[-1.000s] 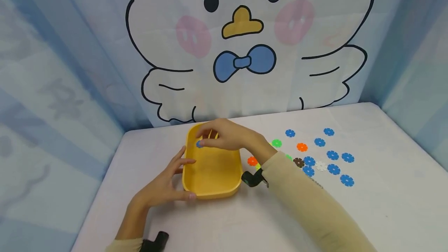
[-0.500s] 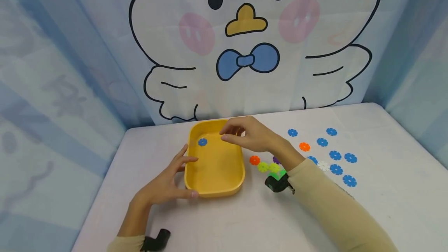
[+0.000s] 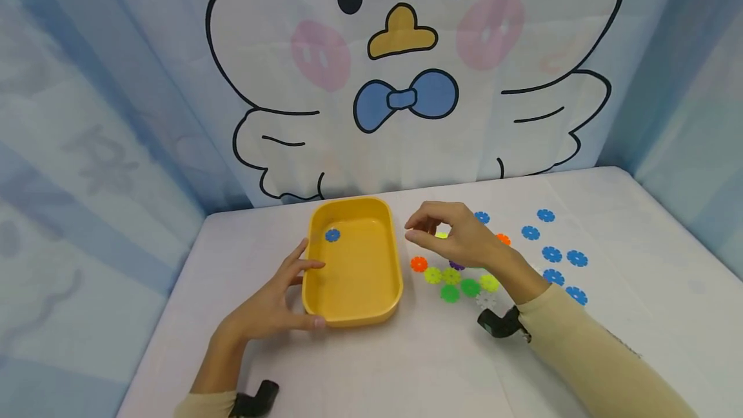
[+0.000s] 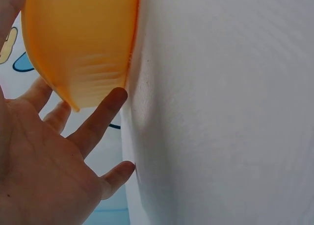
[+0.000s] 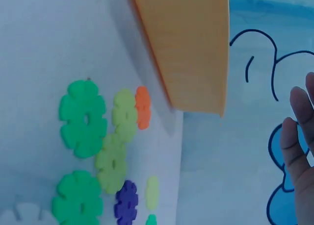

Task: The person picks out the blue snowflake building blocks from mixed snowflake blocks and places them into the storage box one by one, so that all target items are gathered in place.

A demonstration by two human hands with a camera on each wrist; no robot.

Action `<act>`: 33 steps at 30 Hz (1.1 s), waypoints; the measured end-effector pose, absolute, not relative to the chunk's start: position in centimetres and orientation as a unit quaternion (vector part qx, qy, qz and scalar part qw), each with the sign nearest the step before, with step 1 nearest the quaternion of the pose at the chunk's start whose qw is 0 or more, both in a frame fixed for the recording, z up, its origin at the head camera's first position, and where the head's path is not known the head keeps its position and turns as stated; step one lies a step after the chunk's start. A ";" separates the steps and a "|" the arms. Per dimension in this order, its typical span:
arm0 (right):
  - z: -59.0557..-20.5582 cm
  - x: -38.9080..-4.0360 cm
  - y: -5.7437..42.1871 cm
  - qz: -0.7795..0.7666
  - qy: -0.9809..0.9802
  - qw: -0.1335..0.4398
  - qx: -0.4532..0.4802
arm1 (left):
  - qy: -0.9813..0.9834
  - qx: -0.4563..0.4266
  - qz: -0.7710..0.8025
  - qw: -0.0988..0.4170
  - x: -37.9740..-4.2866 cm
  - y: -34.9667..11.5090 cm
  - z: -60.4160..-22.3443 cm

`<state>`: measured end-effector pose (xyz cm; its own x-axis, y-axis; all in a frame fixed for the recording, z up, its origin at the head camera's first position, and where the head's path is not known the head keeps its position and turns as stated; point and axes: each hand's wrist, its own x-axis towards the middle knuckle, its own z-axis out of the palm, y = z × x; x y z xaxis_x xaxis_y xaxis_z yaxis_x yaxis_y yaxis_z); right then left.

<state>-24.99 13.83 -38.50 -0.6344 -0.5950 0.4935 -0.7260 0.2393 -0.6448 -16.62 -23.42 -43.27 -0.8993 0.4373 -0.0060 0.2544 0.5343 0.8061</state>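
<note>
A yellow tray (image 3: 360, 282) stands on the white table, with one blue flower-shaped disc (image 3: 332, 235) lying inside near its far left corner. My left hand (image 3: 267, 308) rests against the tray's left side, fingers spread, thumb at the near left corner. In the left wrist view, its fingers (image 4: 105, 114) look fairly straight beside the tray wall (image 4: 83, 43). Right of the tray, my right hand (image 3: 455, 234) hovers over scattered discs with fingers loosely bent. Nothing shows between them. It partly covers an orange disc (image 3: 503, 238) and some others.
Several blue discs (image 3: 552, 254) lie spread at the right. Yellow-green (image 3: 433, 275), green (image 3: 449, 293), orange (image 3: 419, 264) and clear (image 3: 485, 300) discs lie nearer the tray. A curtain with a cartoon bird (image 3: 400, 153) hangs behind the table.
My right hand has let go of the blue disc inside the tray and moved right, out over the loose discs. The left hand has stayed at the tray.
</note>
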 end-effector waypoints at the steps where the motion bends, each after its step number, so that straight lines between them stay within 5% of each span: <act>1: -38.7 -24.9 14.2 0.452 -0.784 0.075 0.419 | 0.870 0.198 0.439 0.103 -16.6 -23.5 -43.2; 33: -40.3 -21.3 25.7 0.342 -0.847 0.142 0.383 | 0.871 0.192 0.441 0.099 -16.7 -23.3 -43.3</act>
<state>-21.35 25.73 -40.27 -0.6671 -0.5507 0.5018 -0.7447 0.4738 -0.4700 -16.67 -23.25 -43.27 -0.9069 0.4214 -0.0044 0.2461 0.5381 0.8061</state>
